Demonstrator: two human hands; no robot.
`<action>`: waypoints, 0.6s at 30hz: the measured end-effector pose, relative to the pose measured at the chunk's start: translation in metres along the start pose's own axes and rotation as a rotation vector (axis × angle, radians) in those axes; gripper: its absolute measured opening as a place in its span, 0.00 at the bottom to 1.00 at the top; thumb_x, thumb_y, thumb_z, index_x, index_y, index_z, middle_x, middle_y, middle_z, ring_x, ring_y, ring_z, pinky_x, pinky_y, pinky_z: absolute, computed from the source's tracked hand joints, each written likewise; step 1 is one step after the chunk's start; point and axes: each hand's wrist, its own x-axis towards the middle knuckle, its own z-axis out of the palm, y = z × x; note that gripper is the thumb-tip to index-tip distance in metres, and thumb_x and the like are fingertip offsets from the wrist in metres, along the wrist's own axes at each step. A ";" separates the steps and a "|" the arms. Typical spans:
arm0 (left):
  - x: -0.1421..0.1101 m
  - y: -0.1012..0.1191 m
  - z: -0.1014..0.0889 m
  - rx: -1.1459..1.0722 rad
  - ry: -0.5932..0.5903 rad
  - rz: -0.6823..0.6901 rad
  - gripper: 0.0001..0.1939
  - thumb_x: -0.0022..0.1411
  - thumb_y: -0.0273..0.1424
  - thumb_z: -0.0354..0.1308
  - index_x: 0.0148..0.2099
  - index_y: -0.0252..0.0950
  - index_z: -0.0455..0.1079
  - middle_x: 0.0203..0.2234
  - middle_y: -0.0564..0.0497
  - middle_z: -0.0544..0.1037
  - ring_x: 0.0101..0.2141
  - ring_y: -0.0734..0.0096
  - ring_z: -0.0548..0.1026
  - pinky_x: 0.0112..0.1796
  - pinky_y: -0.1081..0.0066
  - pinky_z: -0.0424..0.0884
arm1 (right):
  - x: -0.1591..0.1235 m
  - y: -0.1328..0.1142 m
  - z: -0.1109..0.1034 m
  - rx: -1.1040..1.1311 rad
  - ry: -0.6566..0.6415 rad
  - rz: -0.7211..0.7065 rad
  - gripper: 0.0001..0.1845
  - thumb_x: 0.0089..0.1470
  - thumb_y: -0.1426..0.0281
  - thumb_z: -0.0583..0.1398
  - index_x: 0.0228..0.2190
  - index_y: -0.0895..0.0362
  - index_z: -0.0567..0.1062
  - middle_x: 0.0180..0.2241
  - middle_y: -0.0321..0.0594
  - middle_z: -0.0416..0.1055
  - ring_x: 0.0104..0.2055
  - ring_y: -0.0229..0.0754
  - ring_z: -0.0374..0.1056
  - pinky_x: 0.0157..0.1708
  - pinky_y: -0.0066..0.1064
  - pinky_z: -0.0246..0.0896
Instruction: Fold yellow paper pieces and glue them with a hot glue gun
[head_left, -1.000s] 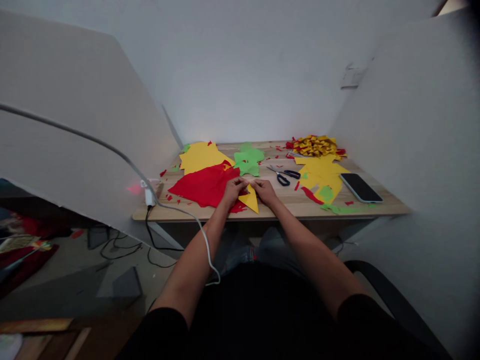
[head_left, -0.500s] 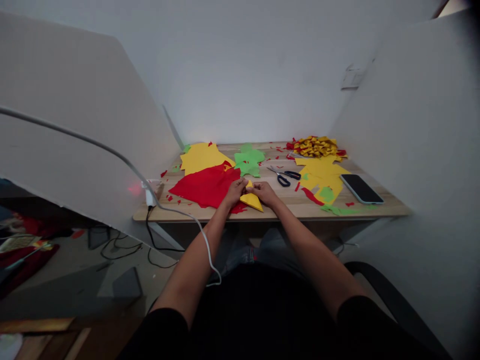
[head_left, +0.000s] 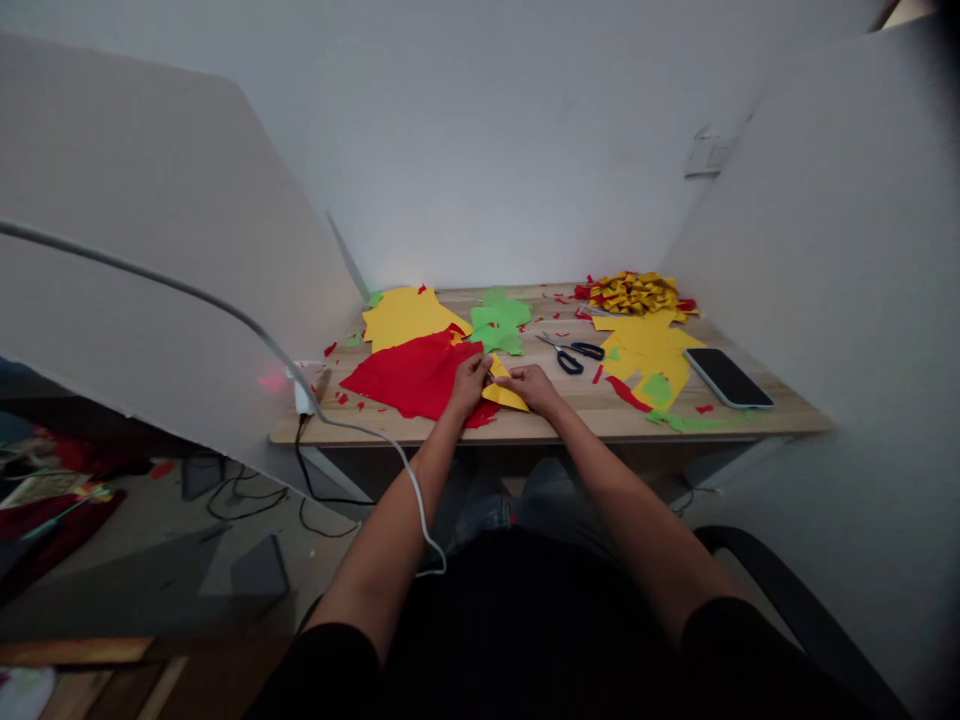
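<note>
Between my two hands is a folded piece of yellow paper [head_left: 507, 396], close to the table's front edge. My left hand [head_left: 471, 380] pinches its left side, fingers closed. On the other side my right hand [head_left: 529, 384] grips it, thumb and fingers pressed together. The exact folds under the fingers are hidden. A large red sheet [head_left: 409, 375] lies under and left of my left hand. Scissors with dark handles [head_left: 570, 355] rest right of my hands, their blades apart. Green paper pieces [head_left: 501, 320] lie just beyond the hands.
Yellow sheets lie at the back left [head_left: 409, 315] and right [head_left: 646, 345]. A heap of folded yellow and red paper [head_left: 637, 293] sits at the back right. A phone [head_left: 727, 378] lies at right, a white plug [head_left: 303, 390] at left. A white cable [head_left: 360, 425] crosses my left arm.
The yellow paper has tilted in my hands, its lower flap now higher and flatter. My fingers have shifted slightly on it. The view has moved a little.
</note>
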 end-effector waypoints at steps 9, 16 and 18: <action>-0.004 0.025 -0.002 0.157 -0.172 0.072 0.21 0.46 0.45 0.73 0.32 0.33 0.77 0.25 0.50 0.76 0.26 0.71 0.71 0.30 0.70 0.66 | -0.019 -0.017 -0.024 -0.457 0.054 -0.158 0.27 0.55 0.50 0.61 0.16 0.56 0.72 0.14 0.32 0.59 0.21 0.36 0.54 0.24 0.31 0.40; -0.011 0.059 -0.012 0.378 -0.242 0.280 0.10 0.53 0.38 0.72 0.36 0.39 0.82 0.34 0.46 0.81 0.39 0.61 0.75 0.44 0.66 0.69 | -0.037 -0.053 -0.040 -0.856 0.055 -0.311 0.13 0.62 0.62 0.60 0.35 0.54 0.83 0.33 0.47 0.79 0.39 0.48 0.68 0.32 0.35 0.47; -0.014 0.066 -0.014 0.440 -0.285 0.329 0.08 0.54 0.37 0.71 0.36 0.41 0.82 0.35 0.46 0.82 0.40 0.60 0.76 0.46 0.64 0.69 | -0.040 -0.064 -0.038 -0.938 0.012 -0.351 0.13 0.64 0.63 0.59 0.35 0.54 0.83 0.33 0.47 0.80 0.40 0.48 0.69 0.32 0.35 0.48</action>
